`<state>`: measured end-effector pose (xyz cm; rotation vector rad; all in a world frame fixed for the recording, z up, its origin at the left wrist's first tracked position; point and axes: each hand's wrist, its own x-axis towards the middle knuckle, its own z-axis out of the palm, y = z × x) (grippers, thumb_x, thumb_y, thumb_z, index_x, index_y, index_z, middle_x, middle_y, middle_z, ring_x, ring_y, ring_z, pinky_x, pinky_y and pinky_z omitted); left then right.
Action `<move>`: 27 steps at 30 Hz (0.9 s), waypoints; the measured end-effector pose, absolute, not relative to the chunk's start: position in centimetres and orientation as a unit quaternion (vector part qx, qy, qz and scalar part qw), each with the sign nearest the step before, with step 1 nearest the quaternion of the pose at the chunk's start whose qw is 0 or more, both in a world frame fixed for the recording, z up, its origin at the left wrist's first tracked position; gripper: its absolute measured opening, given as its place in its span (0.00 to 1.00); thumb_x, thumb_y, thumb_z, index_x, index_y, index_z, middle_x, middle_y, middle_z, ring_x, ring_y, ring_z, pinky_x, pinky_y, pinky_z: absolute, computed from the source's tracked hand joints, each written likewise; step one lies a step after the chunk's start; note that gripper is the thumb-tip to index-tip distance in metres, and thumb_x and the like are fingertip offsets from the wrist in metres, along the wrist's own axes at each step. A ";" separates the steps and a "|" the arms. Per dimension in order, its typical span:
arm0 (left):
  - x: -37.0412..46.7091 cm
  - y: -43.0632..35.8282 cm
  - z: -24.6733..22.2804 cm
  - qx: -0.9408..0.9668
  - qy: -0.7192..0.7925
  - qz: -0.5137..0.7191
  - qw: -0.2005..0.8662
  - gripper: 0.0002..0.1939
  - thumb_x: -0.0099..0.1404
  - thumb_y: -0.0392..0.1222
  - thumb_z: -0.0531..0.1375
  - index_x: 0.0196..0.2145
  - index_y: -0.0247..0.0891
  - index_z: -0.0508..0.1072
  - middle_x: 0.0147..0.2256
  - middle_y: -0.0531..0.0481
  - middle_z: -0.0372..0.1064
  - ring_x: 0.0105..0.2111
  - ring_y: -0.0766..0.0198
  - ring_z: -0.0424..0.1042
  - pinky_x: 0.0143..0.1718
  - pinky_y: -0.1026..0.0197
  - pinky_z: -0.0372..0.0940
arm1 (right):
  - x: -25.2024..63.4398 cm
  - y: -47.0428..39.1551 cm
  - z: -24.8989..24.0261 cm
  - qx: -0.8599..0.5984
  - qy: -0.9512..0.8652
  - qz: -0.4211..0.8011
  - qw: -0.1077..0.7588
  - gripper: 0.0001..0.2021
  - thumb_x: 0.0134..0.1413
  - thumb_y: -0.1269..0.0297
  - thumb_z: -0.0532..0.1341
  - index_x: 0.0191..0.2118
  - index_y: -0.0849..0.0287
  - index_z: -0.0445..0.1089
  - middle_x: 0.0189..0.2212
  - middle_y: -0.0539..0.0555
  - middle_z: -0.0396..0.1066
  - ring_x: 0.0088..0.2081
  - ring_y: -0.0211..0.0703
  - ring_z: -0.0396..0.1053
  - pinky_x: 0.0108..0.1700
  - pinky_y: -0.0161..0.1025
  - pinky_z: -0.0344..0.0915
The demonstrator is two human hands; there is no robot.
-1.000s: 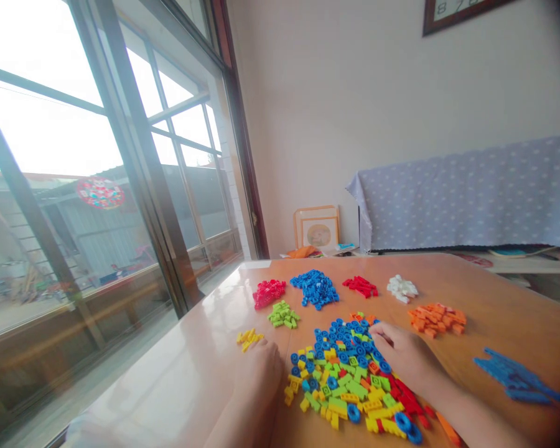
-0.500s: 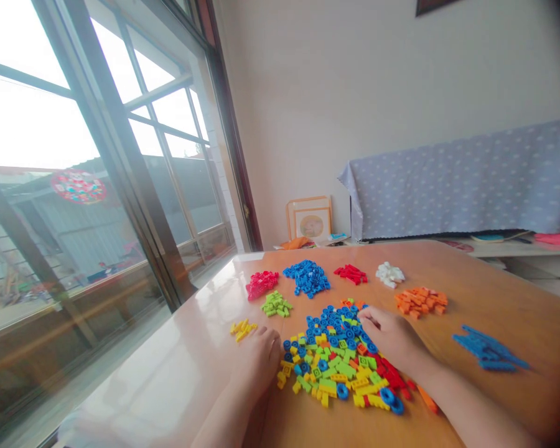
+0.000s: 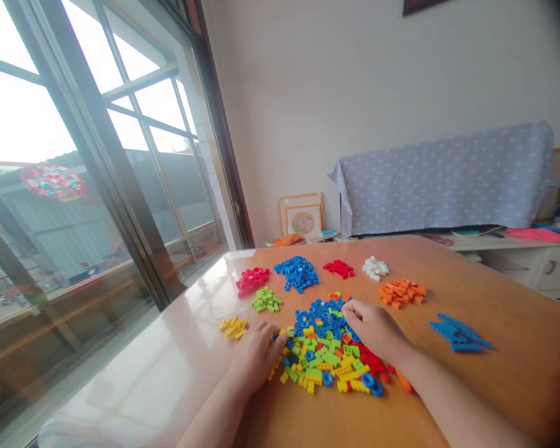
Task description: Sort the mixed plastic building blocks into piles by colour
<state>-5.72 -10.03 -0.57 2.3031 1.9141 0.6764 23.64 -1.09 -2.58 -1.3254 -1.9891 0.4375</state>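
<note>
A mixed pile of toy building bricks (image 3: pixel 329 358) and blue rings (image 3: pixel 320 317) lies on the table in front of me. My left hand (image 3: pixel 260 350) rests at the pile's left edge, its fingers apart and reaching over a few pieces. At the upper right side of the pile my right hand (image 3: pixel 373 326) has its fingers curled in, and what they hold, if anything, is hidden. Beside my left hand sits a small heap of yellow bricks (image 3: pixel 234 327). Red bricks (image 3: pixel 372 361) show under my right wrist.
Sorted heaps line the wooden table (image 3: pixel 280 417): pink pieces (image 3: pixel 252 281), green bricks (image 3: pixel 266 300), blue pieces (image 3: pixel 297 274), red pieces (image 3: pixel 339 269), white pieces (image 3: pixel 376 268), orange bricks (image 3: pixel 402 292) and long blue pieces (image 3: pixel 460 333). A window (image 3: pixel 140 155) stands left.
My left hand has moved onto the pile's left edge with its fingers spreading. The right hand stays at the pile's upper right with fingers curled. The whole view has shifted slightly.
</note>
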 end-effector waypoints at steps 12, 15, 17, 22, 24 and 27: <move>-6.1 -9.4 -0.9 0.726 0.629 0.271 0.060 0.26 0.74 0.56 0.42 0.37 0.40 0.74 0.36 0.46 0.70 0.40 0.59 0.70 0.45 0.59 0.63 | 22.6 -2.2 -2.1 -0.510 -0.769 0.141 0.359 0.16 0.63 0.55 0.51 0.30 0.54 0.71 0.25 0.49 0.73 0.28 0.39 0.67 0.30 0.34 0.52; -5.7 -9.5 -0.8 0.727 0.628 0.272 0.051 0.26 0.74 0.56 0.42 0.37 0.41 0.74 0.36 0.47 0.70 0.40 0.59 0.70 0.45 0.60 0.63 | 22.2 -2.5 -2.0 -0.514 -0.767 0.139 0.357 0.17 0.64 0.55 0.50 0.29 0.54 0.70 0.25 0.49 0.73 0.27 0.39 0.67 0.29 0.34 0.51; -5.5 -9.5 -0.8 0.730 0.626 0.272 0.042 0.25 0.74 0.55 0.42 0.37 0.41 0.74 0.36 0.47 0.70 0.39 0.59 0.69 0.44 0.60 0.63 | 22.1 -2.7 -1.9 -0.511 -0.769 0.133 0.359 0.17 0.65 0.56 0.50 0.28 0.55 0.69 0.26 0.50 0.73 0.27 0.39 0.67 0.30 0.34 0.51; -4.9 -9.6 -0.6 0.736 0.627 0.254 0.028 0.26 0.75 0.55 0.41 0.32 0.40 0.72 0.33 0.48 0.68 0.38 0.60 0.69 0.44 0.60 0.62 | 22.0 -3.3 -1.6 -0.501 -0.781 0.127 0.351 0.17 0.65 0.56 0.50 0.30 0.55 0.70 0.27 0.50 0.74 0.29 0.39 0.67 0.31 0.35 0.51; -4.8 -9.6 -0.5 0.738 0.628 0.244 0.022 0.27 0.75 0.54 0.40 0.31 0.40 0.71 0.33 0.48 0.68 0.38 0.60 0.69 0.44 0.60 0.61 | 22.1 -3.8 -1.3 -0.492 -0.792 0.138 0.335 0.16 0.65 0.54 0.51 0.32 0.54 0.71 0.29 0.50 0.74 0.30 0.39 0.68 0.31 0.35 0.51; -4.7 -9.6 -0.6 0.742 0.631 0.226 0.017 0.27 0.75 0.55 0.40 0.29 0.40 0.69 0.32 0.48 0.67 0.37 0.59 0.68 0.44 0.61 0.61 | 22.2 -5.0 -0.8 -0.470 -0.813 0.154 0.308 0.16 0.62 0.49 0.55 0.36 0.53 0.74 0.33 0.51 0.76 0.33 0.40 0.70 0.32 0.35 0.53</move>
